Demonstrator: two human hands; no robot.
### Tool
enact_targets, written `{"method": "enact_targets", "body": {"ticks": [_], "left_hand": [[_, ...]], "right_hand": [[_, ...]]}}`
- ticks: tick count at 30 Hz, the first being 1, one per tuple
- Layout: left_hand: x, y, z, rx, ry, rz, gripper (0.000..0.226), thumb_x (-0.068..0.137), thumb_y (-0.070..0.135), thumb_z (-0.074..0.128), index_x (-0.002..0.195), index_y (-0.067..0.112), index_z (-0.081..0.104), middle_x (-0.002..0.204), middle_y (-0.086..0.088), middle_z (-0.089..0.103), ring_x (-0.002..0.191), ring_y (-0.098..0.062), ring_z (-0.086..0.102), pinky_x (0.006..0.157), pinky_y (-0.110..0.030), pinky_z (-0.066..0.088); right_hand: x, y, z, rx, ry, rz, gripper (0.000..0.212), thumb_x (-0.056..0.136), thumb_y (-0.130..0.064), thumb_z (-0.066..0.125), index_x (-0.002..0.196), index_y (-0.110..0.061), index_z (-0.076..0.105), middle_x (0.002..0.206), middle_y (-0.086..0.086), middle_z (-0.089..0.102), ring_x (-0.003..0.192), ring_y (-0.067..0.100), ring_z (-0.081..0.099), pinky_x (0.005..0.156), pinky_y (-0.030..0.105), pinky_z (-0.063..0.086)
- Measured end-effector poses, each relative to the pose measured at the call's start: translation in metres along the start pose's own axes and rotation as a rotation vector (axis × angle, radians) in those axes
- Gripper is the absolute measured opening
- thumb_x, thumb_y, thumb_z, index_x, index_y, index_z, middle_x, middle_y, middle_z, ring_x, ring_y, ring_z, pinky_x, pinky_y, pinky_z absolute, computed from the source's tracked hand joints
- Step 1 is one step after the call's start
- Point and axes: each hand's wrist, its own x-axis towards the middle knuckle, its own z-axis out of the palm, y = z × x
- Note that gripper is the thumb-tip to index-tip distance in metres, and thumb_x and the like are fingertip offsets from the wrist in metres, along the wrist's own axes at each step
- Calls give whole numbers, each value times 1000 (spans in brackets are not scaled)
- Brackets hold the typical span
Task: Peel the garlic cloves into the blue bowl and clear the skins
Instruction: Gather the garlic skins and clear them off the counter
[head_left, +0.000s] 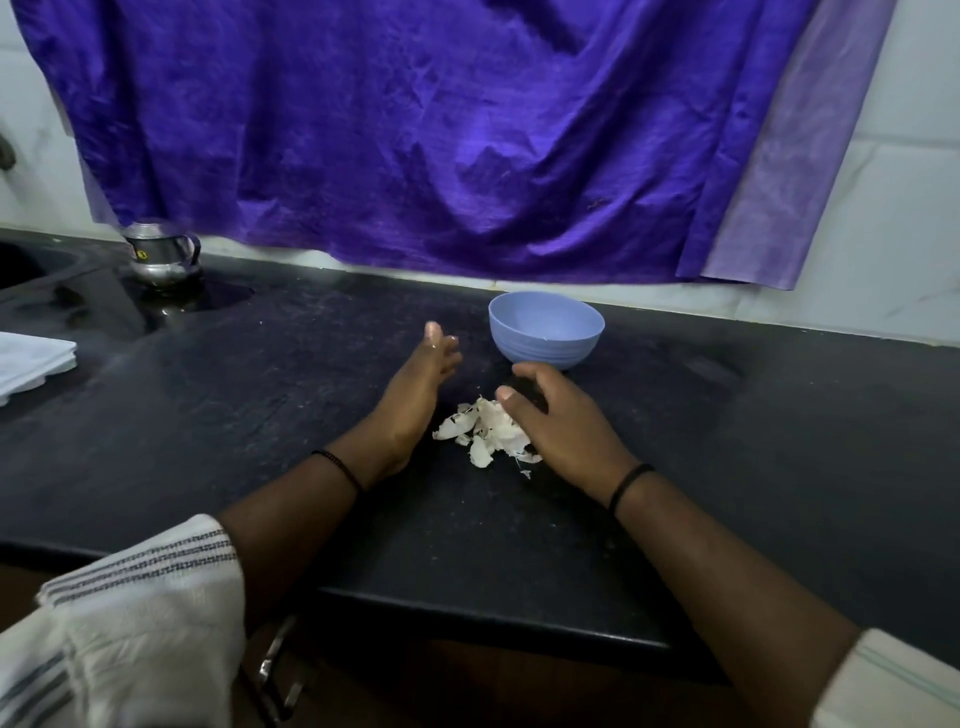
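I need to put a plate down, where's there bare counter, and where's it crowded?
Bare counter lies right of the right hand, running to the wall, and on the left between the left hand and the folded cloth. Crowded: the middle, where the skins lie between both hands just in front of the bowl. A steel pot takes the far left corner.

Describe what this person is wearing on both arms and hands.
Both hands are bare, with no gloves or rings visible. The left hand has a thin black beaded band at the wrist; the right hand has a plain thin black band. The forearms are bare. The left sleeve is off-white with dark grey stripes; the right sleeve is off-white with a thin pale line.
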Motion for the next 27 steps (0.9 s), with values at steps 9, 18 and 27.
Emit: {"method": "enact_targets", "body": {"ticks": [9, 18, 27], "left_hand": [[11, -15, -21, 284, 357, 95, 38, 90, -1, 45, 61, 14, 63, 60, 0, 63, 56, -11, 56, 57, -25, 47], [7, -11, -15, 382, 338, 181, 30, 98, 28, 52, 84, 7, 69, 80, -9, 68, 75, -21, 63, 69, -35, 50], [11, -17, -15, 480, 198, 189, 16, 99, 28, 56, 97, 20, 68, 92, 4, 67, 85, -9, 61, 73, -25, 48]], "right_hand": [[3, 13, 18, -342, 52, -314, 76, 82, -62, 66, 146, -29, 39, 148, -2, 43, 139, 14, 36, 115, 38, 33], [16, 3, 31, -677, -85, -273, 48, 88, -70, 46, 124, -39, 50, 131, -2, 51, 122, 23, 45, 97, 44, 38], [8, 11, 7, -347, 79, -271, 38, 87, -48, 65, 122, -34, 63, 120, -11, 63, 113, 13, 52, 97, 32, 44]]}}
